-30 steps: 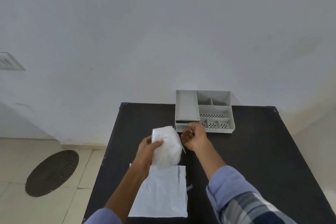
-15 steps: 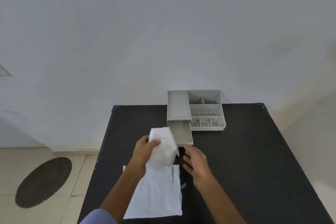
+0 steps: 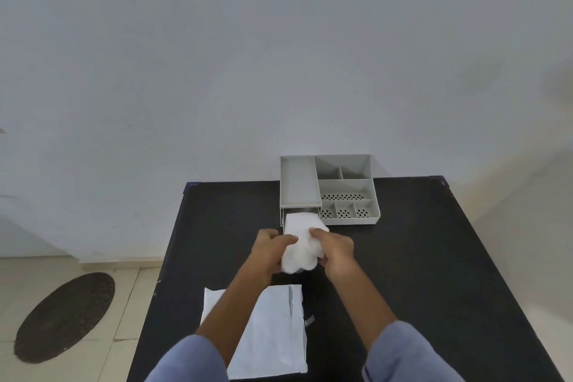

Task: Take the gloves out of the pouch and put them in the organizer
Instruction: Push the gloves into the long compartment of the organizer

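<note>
A bundle of white gloves (image 3: 302, 240) lies over the pulled-out drawer of the grey organizer (image 3: 347, 192), and the drawer is almost hidden under it. My left hand (image 3: 268, 246) grips the bundle's left side. My right hand (image 3: 336, 250) grips its right side. The flat white pouch (image 3: 276, 338) rests on the black table (image 3: 434, 257) near me, under my left forearm.
The organizer stands at the table's far edge against a pale wall (image 3: 279, 56), with a long tray on top left and several small compartments to the right. A dark oval mat (image 3: 63, 316) lies on the tiled floor to the left.
My right hand pulled the organizer's drawer out, then came back and took hold of the gloves. Both hands carried the bundle forward over the drawer.
</note>
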